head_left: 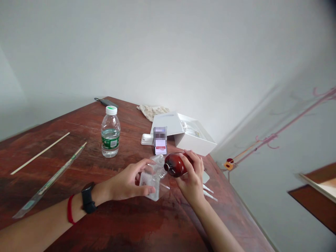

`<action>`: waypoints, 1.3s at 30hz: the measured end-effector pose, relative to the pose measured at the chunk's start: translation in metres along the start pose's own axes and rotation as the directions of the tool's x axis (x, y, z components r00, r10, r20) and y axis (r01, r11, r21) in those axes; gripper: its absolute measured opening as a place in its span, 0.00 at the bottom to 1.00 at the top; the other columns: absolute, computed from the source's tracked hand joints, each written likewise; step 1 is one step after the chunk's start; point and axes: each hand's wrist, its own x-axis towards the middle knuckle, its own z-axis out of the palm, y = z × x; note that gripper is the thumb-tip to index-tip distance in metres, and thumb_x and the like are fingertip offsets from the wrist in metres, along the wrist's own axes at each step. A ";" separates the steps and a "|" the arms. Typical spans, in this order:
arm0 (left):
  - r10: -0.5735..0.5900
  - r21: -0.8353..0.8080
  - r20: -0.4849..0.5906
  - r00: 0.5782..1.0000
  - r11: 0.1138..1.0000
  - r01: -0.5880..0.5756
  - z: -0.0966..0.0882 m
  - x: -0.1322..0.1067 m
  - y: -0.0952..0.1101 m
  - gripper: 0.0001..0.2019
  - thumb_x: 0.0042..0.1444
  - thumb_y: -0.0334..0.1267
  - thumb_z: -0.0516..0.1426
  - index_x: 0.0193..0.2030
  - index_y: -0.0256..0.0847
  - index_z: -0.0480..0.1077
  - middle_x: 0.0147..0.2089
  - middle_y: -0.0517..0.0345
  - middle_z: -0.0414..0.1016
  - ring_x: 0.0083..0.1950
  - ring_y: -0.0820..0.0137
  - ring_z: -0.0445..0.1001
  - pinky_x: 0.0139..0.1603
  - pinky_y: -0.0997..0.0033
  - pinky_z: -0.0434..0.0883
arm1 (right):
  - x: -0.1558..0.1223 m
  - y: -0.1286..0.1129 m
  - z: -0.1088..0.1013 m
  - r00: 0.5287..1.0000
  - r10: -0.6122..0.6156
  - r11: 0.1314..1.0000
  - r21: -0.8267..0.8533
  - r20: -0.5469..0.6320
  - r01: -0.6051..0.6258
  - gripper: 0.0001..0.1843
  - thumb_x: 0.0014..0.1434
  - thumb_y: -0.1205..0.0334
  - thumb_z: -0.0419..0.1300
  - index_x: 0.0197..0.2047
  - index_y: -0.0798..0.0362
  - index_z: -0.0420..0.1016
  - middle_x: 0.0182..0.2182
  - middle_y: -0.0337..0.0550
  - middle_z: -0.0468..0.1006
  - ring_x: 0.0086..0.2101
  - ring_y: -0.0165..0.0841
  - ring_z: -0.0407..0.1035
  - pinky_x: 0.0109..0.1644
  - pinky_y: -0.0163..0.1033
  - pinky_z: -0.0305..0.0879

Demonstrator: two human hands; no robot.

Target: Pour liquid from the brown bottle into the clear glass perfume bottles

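Note:
In the head view my right hand (191,175) is wrapped round a brown bottle (175,165). The bottle is tilted, and its uncapped mouth points left toward a clear plastic container (150,184). Fingers and thumb of my left hand (132,180) close around that container, which looks tipped on its side. Its narrow ridged part lies close to the brown bottle's mouth; I cannot tell whether they touch. Whether any liquid flows between them does not show. Just beyond both hands a phone (160,143) stands propped upright.
A capped water bottle (110,134) stands at the left. A bare stick (39,154) and wrapped chopsticks (52,180) lie farther left. Behind the phone are an open white box (194,144), a white device (146,139) and a cloth (152,112). White-tipped pieces (209,192) lie by my right hand.

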 end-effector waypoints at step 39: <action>-0.012 -0.040 0.001 1.000 0.999 0.012 0.001 0.001 -0.008 0.41 0.55 0.54 0.72 0.70 0.42 0.62 0.60 0.43 0.76 0.53 0.51 0.83 0.49 0.56 0.81 | 0.003 -0.007 -0.008 0.997 -0.072 0.992 -0.108 -0.007 0.071 0.38 0.56 0.80 0.60 0.65 0.41 0.71 0.69 0.51 0.65 0.72 0.57 0.56 0.74 0.77 0.48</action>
